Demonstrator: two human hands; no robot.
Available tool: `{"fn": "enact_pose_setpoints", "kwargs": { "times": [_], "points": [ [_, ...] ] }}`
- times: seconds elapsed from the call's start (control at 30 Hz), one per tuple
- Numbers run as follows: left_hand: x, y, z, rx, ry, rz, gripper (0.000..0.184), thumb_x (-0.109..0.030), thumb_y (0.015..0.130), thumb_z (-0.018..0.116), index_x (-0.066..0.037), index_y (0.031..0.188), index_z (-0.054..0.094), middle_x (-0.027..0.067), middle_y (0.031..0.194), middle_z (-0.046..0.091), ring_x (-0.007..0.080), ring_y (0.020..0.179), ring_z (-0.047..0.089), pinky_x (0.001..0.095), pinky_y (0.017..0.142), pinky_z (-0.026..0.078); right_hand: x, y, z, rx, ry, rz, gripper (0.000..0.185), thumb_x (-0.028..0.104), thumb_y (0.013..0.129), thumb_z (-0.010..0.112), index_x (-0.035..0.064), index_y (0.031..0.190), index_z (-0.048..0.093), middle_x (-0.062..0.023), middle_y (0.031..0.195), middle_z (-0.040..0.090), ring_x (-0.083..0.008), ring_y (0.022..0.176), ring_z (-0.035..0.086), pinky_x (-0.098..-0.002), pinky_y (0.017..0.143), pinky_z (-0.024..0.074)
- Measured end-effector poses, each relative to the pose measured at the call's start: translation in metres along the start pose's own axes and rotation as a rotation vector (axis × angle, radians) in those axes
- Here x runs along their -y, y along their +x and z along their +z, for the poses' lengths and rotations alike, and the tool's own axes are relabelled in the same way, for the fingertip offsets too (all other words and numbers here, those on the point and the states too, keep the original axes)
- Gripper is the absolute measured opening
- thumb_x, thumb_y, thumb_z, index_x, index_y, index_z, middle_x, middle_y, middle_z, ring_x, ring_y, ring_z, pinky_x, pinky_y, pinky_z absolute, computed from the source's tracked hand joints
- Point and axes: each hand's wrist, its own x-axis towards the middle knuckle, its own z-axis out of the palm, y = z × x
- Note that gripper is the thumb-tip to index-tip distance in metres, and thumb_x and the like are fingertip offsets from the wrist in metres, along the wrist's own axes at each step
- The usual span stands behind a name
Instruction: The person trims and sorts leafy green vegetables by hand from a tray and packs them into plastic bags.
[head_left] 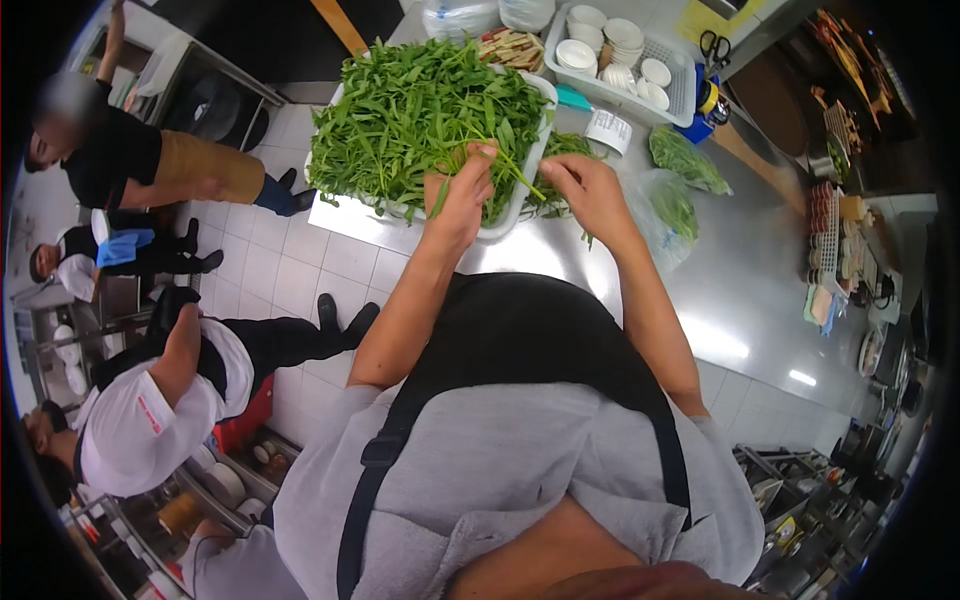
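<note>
A white plastic tub (512, 216) is heaped with leafy green stems (420, 110) that look like water spinach. My left hand (462, 200) is closed on a stem of these greens (512, 170) over the tub's near edge. The stem slants down to the right towards my right hand (592, 195). That hand is just right of the tub, with thumb and fingers drawn together; what lies in them, if anything, is too small to make out. Beneath and behind it is a smaller pile of greens (568, 147) on the metal counter.
A white basket (683, 85) of small bowls stands behind the tub. Bagged greens (690, 160), a clear plastic bag (655, 225) and scissors (714, 48) are to the right on the steel counter (730, 270). Several people stand on the tiled floor (270, 230) at left.
</note>
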Motion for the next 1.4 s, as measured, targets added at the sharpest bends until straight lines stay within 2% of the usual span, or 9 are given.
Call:
{"fn": "enact_pose_setpoints", "kwargs": {
  "times": [0.07, 0.27, 0.43, 0.67, 0.77, 0.87, 0.97, 1.27, 1.4],
  "points": [
    [0.005, -0.001, 0.008, 0.012, 0.057, -0.018, 0.007, -0.009, 0.096, 0.067, -0.006, 0.101, 0.063, -0.0034, 0.085, 0.058, 0.0019, 0.058, 0.037, 0.0198, 0.051, 0.029, 0.006, -0.005, 0.004, 0.100, 0.190, -0.017, 0.026, 0.023, 0.096, 0.069, -0.0008, 0.104, 0.074, -0.0034, 0.082, 0.072, -0.0083, 0.071, 0.061, -0.0280, 0.065, 0.0487],
    [0.001, 0.005, -0.001, 0.028, -0.099, -0.031, 0.023, -0.021, 0.104, 0.054, -0.001, 0.110, 0.061, -0.0058, 0.072, 0.038, 0.0038, 0.058, 0.034, 0.0207, 0.051, 0.028, -0.005, -0.007, 0.002, 0.061, 0.596, 0.073, 0.021, 0.013, 0.099, 0.065, -0.0052, 0.107, 0.072, -0.0074, 0.091, 0.073, -0.0088, 0.075, 0.061, -0.0243, 0.070, 0.0499],
    [0.005, 0.001, -0.002, 0.017, -0.138, -0.083, 0.029, -0.024, 0.107, 0.047, 0.000, 0.119, 0.059, -0.0054, 0.071, 0.034, 0.0050, 0.060, 0.033, 0.0208, 0.052, 0.028, -0.005, -0.009, 0.000, 0.054, 0.654, 0.065, 0.022, 0.014, 0.099, 0.065, -0.0057, 0.108, 0.070, -0.0084, 0.095, 0.073, -0.0091, 0.078, 0.062, -0.0249, 0.071, 0.0502],
    [0.019, -0.017, 0.016, 0.095, 0.181, -0.008, 0.022, -0.005, 0.092, 0.070, 0.002, 0.112, 0.070, -0.0045, 0.073, 0.055, 0.0023, 0.054, 0.037, 0.0220, 0.047, 0.026, -0.003, -0.014, 0.007, -0.032, 0.497, -0.038, 0.017, 0.014, 0.096, 0.069, -0.0020, 0.102, 0.072, -0.0033, 0.089, 0.071, -0.0074, 0.076, 0.060, -0.0236, 0.070, 0.0490],
    [0.025, -0.016, 0.011, 0.070, 0.268, -0.003, 0.021, -0.012, 0.090, 0.076, 0.002, 0.106, 0.073, -0.0036, 0.076, 0.059, 0.0034, 0.063, 0.046, 0.0216, 0.051, 0.035, -0.010, -0.014, 0.011, -0.064, 0.447, -0.037, 0.015, 0.015, 0.095, 0.072, -0.0002, 0.098, 0.073, -0.0004, 0.084, 0.069, -0.0064, 0.077, 0.060, -0.0223, 0.070, 0.0479],
    [0.025, -0.015, 0.019, 0.101, 0.367, 0.112, 0.023, -0.015, 0.090, 0.077, 0.002, 0.105, 0.074, -0.0003, 0.080, 0.065, 0.0053, 0.068, 0.053, 0.0229, 0.059, 0.042, -0.016, -0.017, 0.011, -0.136, 0.385, -0.064, 0.014, 0.013, 0.093, 0.073, -0.0001, 0.098, 0.074, 0.0005, 0.083, 0.069, -0.0061, 0.076, 0.059, -0.0220, 0.069, 0.0474],
    [0.043, -0.006, 0.020, 0.159, 0.392, 0.185, 0.023, -0.013, 0.090, 0.077, 0.001, 0.107, 0.072, -0.0049, 0.074, 0.059, 0.0016, 0.053, 0.039, 0.0210, 0.047, 0.027, -0.014, -0.024, 0.006, -0.181, 0.425, 0.021, 0.014, 0.012, 0.092, 0.075, -0.0006, 0.098, 0.075, -0.0002, 0.083, 0.070, -0.0062, 0.074, 0.060, -0.0223, 0.067, 0.0479],
    [0.064, 0.010, 0.045, 0.228, 0.501, 0.129, 0.020, -0.019, 0.090, 0.076, 0.000, 0.097, 0.072, -0.0047, 0.068, 0.057, 0.0027, 0.053, 0.041, 0.0223, 0.047, 0.028, -0.033, -0.039, -0.018, -0.269, 0.410, 0.092, 0.016, 0.013, 0.090, 0.077, -0.0017, 0.097, 0.076, -0.0024, 0.083, 0.072, -0.0064, 0.074, 0.062, -0.0217, 0.067, 0.0488],
    [0.070, 0.018, 0.052, 0.271, 0.730, 0.134, 0.018, -0.019, 0.093, 0.072, -0.001, 0.093, 0.071, -0.0017, 0.073, 0.060, 0.0031, 0.057, 0.044, 0.0241, 0.048, 0.030, -0.049, -0.042, -0.028, -0.519, 0.359, 0.038, 0.016, 0.015, 0.094, 0.074, -0.0007, 0.098, 0.074, -0.0023, 0.085, 0.072, -0.0061, 0.073, 0.061, -0.0222, 0.067, 0.0487]
  ]
}}
